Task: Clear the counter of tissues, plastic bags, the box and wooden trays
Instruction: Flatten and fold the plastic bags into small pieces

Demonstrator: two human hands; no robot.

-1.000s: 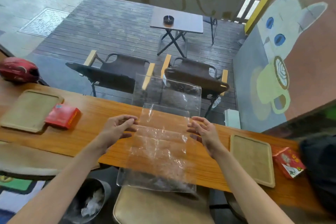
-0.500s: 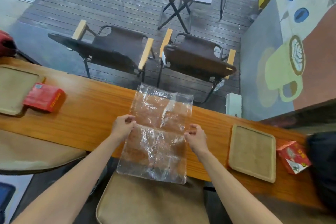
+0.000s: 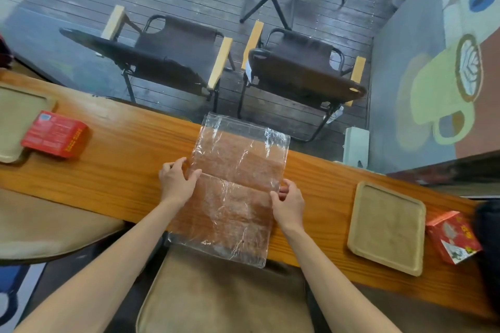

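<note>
We find the plastic bag [image 3: 232,186] flat across the counter [image 3: 121,170], between our left hand [image 3: 177,181] and right hand [image 3: 288,204]. Left lies a box [image 3: 55,134] overlapping a tray [image 3: 16,121]; right, another tray [image 3: 387,228], then a second box [image 3: 451,236].

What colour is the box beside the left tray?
Red box, with yellow lettering along its side; head view.

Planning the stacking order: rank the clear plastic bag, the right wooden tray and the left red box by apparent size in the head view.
1. Clear plastic bag, largest, spanning the counter's depth.
2. Right wooden tray.
3. Left red box, smallest.
The wide-angle lens distorts things near the edges, but the gaps look clear.
</note>
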